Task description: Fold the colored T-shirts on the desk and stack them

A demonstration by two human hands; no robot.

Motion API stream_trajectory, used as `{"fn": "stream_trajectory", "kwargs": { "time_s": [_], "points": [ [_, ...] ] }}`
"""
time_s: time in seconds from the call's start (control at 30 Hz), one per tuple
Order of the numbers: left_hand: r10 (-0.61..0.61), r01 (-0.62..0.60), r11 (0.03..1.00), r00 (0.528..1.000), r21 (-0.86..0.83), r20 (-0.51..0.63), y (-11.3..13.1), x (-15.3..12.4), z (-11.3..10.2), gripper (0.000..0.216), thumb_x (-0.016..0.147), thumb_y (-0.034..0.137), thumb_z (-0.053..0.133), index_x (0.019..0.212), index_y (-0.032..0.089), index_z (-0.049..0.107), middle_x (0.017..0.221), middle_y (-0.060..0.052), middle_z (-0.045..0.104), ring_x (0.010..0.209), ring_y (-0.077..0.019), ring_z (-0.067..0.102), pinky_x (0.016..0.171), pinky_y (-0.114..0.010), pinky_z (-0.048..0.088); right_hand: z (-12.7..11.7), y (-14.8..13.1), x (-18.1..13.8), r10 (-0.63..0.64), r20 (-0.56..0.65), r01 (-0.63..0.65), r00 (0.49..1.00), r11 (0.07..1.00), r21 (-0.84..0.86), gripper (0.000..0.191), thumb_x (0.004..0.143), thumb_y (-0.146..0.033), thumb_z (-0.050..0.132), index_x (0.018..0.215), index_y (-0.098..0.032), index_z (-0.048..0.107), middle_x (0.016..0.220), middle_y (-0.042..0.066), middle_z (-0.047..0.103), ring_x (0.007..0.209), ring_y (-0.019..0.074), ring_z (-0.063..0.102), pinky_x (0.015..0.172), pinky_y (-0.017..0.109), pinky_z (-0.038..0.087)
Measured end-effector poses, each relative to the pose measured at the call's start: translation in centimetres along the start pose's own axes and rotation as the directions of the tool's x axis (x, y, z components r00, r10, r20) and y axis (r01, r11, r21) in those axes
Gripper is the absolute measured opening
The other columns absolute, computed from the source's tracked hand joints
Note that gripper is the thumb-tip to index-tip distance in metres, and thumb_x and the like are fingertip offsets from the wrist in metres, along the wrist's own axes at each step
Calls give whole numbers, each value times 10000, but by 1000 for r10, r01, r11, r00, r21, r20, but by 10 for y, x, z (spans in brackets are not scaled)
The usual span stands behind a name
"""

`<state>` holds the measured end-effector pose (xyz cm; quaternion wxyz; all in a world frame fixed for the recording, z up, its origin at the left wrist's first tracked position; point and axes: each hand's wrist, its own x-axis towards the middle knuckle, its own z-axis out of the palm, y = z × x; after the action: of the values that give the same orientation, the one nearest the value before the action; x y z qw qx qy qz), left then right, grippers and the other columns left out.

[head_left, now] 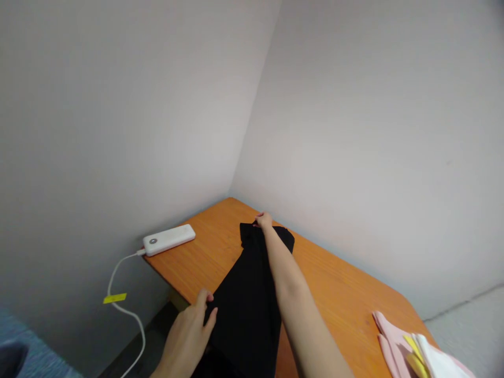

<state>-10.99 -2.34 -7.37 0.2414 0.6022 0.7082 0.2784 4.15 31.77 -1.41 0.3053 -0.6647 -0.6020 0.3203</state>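
Note:
A long black garment [248, 299] lies stretched across the orange wooden table [338, 294], running from the near edge toward the far corner. My right hand [263, 220] reaches out over it and pinches the cloth's far end, fingers closed on the fabric. My left hand [192, 328] grips the garment's left edge near the table's front edge, thumb and fingers curled on the cloth.
A white power bank [169, 239] lies at the table's left edge, its white cable [126, 310] with a yellow tag hanging to the floor. Folded pink, yellow and white cloths [413, 349] are stacked at the right end. Grey walls meet at the corner behind the table.

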Motion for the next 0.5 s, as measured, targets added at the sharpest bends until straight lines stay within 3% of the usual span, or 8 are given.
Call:
{"fn": "stream_trajectory", "kwargs": {
  "time_s": [0.1, 0.23, 0.37, 0.5],
  "points": [
    [3, -2, 999, 1000, 50, -7, -16, 0, 6, 129, 933, 278, 420, 1028, 223, 489, 986, -59, 686, 890, -202, 684, 775, -293, 499, 15, 7, -3, -71, 19, 72, 997, 996, -57, 348, 936, -368, 586, 1212, -159, 559, 1186, 85, 586, 991, 205, 609, 834, 407, 539],
    [188, -152, 971, 961, 182, -201, -24, 0, 4, 252, 938, 364, 412, 1073, 204, 553, 1053, -100, 659, 1013, -256, 635, 907, -392, 484, 3, 25, -3, -169, 26, 171, 985, 969, -180, 328, 952, -350, 554, 1219, -159, 564, 1200, 89, 597, 1053, 215, 595, 917, 435, 497],
    [273, -207, 938, 935, 279, -227, -37, 6, 8, 333, 920, 480, 437, 965, 195, 603, 932, -112, 654, 899, -284, 644, 820, -412, 512, -1, 59, -21, -226, 82, 241, 971, 915, -325, 332, 952, -277, 505, 1246, -149, 591, 1274, 131, 592, 1219, 237, 516, 1065, 402, 365],
    [286, -229, 933, 940, 277, -187, -48, 14, 21, 307, 943, 455, 419, 919, 200, 588, 877, -92, 654, 840, -252, 654, 759, -367, 513, 24, 88, -46, -224, 101, 245, 969, 875, -418, 570, 954, -484, 441, 1421, -158, 452, 1541, 137, 304, 1431, 348, 199, 1143, 554, 144]
  ]
}}
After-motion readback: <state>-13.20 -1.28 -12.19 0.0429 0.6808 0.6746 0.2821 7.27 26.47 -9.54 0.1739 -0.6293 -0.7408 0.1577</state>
